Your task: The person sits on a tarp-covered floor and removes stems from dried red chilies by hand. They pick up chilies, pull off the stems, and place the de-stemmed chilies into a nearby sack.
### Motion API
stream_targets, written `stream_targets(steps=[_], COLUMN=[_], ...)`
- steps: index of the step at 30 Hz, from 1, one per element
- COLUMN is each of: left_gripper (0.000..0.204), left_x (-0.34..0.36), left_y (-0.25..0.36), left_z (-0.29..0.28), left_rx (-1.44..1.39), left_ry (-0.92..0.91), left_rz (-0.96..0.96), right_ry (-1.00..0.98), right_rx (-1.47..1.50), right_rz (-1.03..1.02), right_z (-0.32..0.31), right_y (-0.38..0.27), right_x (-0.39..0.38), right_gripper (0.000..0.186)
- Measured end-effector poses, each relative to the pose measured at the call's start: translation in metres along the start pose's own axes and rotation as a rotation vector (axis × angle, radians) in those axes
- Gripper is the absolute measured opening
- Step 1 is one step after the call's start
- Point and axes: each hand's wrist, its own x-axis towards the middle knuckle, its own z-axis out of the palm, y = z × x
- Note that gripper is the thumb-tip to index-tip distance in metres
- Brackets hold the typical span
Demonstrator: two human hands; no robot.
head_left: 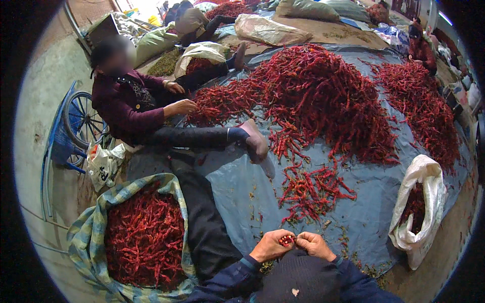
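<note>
My left hand point(273, 245) is closed around a small bunch of red chili peppers point(286, 241), their ends showing at the top of the fist. My right hand point(316, 245) is right beside it, thumb and fingers pinched together at the edge of the bunch. What that pinch holds is too small to make out. Both hands are above my dark-clothed knee point(298, 278). Beyond them, a loose scatter of red chilies point(316, 194) lies on the blue tarp point(235, 194).
A checked cloth sack point(88, 237) full of chilies stands at my left; a white sack point(429, 202) with some inside is at right. A large chili heap point(323, 96) rises ahead. A co-worker point(126, 103) sits at left, legs stretched out, near a blue wheeled cart point(65, 131).
</note>
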Motion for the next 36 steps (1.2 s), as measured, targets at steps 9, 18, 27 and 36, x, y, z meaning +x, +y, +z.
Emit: stream_targets(steps=[9,18,27,36], left_gripper=[0.025,0.025,0.025,0.026], left_x=[-0.007,-0.008,-0.015,-0.015], left_y=[-0.024,-0.023,-0.054,-0.046], left_z=[0.018,0.026,0.010,0.020], left_rx=[-0.035,0.054,-0.099,-0.315], left_ry=[0.119,0.227,0.257,0.092], left_rz=[-0.175,-0.212,-0.335,-0.321], right_ry=[0.231,0.244,0.349,0.186], right_rx=[-0.402,-0.437,-0.576,-0.435], right_rz=[-0.132,-0.131,-0.342,-0.227], right_z=[0.024,0.027,0.030,0.009], right_y=[-0.006,-0.011,-0.033,-0.011], right_x=[-0.004,-0.004,-0.004,-0.003], right_gripper=[0.020,0.022,0.023,0.016])
